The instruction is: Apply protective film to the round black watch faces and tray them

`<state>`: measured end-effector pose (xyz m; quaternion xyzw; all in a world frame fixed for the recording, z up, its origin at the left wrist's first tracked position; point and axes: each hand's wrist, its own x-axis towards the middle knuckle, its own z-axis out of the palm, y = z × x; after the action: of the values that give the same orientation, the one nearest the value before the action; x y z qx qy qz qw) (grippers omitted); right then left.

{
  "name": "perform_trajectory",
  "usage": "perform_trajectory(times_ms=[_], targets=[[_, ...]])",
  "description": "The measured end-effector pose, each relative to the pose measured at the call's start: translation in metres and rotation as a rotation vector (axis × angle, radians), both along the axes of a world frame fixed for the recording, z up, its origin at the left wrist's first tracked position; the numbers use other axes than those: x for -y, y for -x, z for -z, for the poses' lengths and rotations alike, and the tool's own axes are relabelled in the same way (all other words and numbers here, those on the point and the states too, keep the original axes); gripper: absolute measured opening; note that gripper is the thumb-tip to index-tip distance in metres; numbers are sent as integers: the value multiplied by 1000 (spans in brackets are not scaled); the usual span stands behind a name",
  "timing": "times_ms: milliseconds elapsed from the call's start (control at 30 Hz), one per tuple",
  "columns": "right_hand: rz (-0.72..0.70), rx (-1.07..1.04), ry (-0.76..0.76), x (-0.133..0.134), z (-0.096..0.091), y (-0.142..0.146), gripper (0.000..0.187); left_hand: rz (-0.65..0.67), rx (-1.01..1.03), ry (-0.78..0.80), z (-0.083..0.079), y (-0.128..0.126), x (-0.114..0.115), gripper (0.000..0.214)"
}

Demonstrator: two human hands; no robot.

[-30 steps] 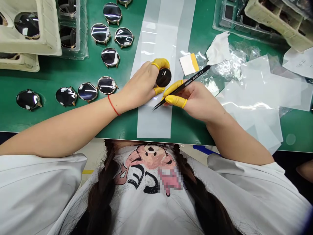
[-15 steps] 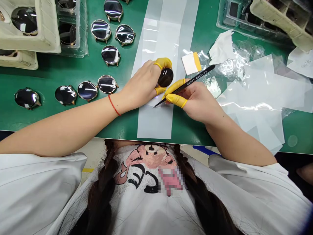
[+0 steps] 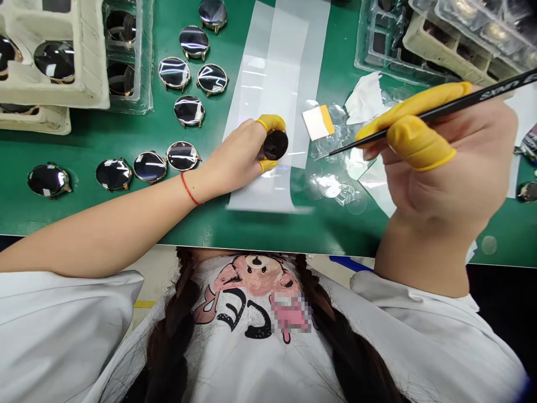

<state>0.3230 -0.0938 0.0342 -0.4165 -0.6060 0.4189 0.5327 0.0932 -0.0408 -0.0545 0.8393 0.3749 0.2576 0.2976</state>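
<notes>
**Desk:** What has changed at the worktop (image 3: 96, 140)?

**Photographer:** The right hand (image 3: 444, 162), clenched on black tweezers (image 3: 486, 94), has lifted toward the camera. The tweezer tip now hangs above clear film scraps (image 3: 335, 187), well apart from the round dark watch case (image 3: 276, 144).

**Desk:** And the case?

**Photographer:** Still on the white strip (image 3: 272, 84), pinched between the yellow-capped finger and thumb of the left hand (image 3: 235, 159), now its only hold.
</notes>
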Motion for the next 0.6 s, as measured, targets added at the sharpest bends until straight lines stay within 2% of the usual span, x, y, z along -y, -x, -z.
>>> perform_trajectory(times_ms=[133, 233, 333, 600], targets=[[-15, -43, 83, -5, 7, 2, 8, 10, 80, 32, -16, 5, 12, 45], [-19, -32, 133, -6, 10, 5, 17, 29, 121, 22, -24, 7, 23, 45], [1, -5, 140, -7, 10, 4, 20, 40, 128, 7, -28, 8, 29, 43], [-35, -30, 162, -10, 11, 2, 12, 24, 102, 56, -34, 8, 32, 42]])
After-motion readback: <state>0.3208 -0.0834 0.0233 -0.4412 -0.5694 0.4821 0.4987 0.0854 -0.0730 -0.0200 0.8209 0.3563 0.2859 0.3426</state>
